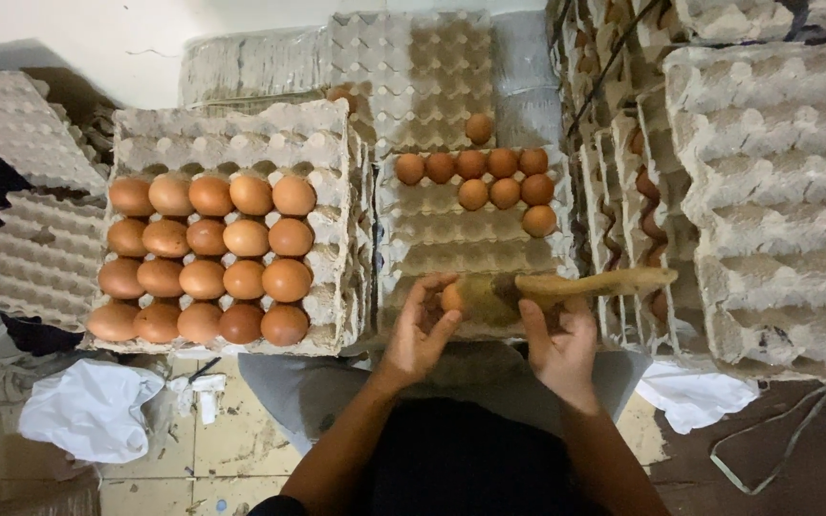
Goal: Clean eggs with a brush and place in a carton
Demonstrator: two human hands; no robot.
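My left hand (420, 330) is cupped around a smooth brown egg (452, 297), fingers curled over its top and thumb beneath, so the egg sits held just in front of my body, above the near edge of the grey pulp egg tray (475, 239) in front of me. My right hand (560, 346) is clenched on a worn wooden-handled brush (566, 285), gripping it near the head. The brush's long axis runs almost level, left to right: its dull yellowish bristle end lies against the egg on the egg's right side, while the handle points away to the right. So the egg lies straight to the left of my right grip, touching the brush tip, and the left hand is the one on it. Only a small orange-brown patch of the egg shows between my fingers; I cannot tell whether its shell is soiled. Further left stands a stacked tray full of brown eggs (205, 258).
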